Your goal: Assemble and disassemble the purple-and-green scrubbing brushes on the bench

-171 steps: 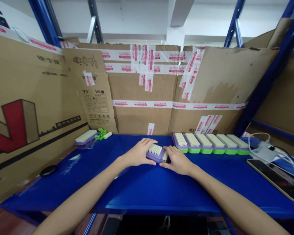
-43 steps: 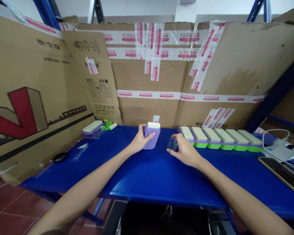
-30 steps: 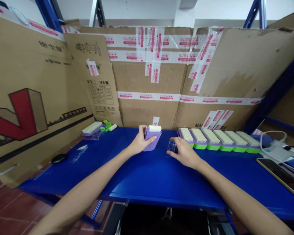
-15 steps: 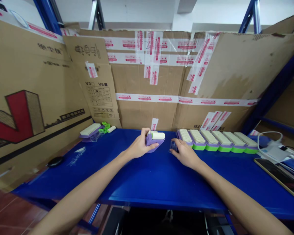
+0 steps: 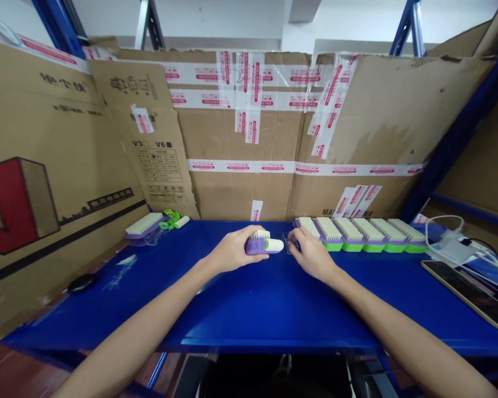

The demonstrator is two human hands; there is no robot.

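My left hand [image 5: 235,250] is wrapped round a purple brush [image 5: 256,246] with pale bristles facing up and back. A white roller with a green end [image 5: 274,245] sticks out at the brush's right side. Close by on the right, my right hand [image 5: 312,252] pinches a small clear plastic piece [image 5: 288,243], held apart from the brush. Beyond the right hand stands a row of several purple-and-green brushes [image 5: 351,236], bristles up.
At the table's [image 5: 249,309] back left lie a purple brush [image 5: 143,225], green parts [image 5: 170,219] and a white roller [image 5: 182,222]. A black disc [image 5: 82,283] sits at left. On the right are a phone [image 5: 468,290] and white cables [image 5: 452,243]. Taped cardboard [image 5: 240,190] walls the back.
The brush in my left hand has turned, so its roller end now points right toward my right hand. The clear piece has tilted in my right fingers. The view has shifted slightly right.
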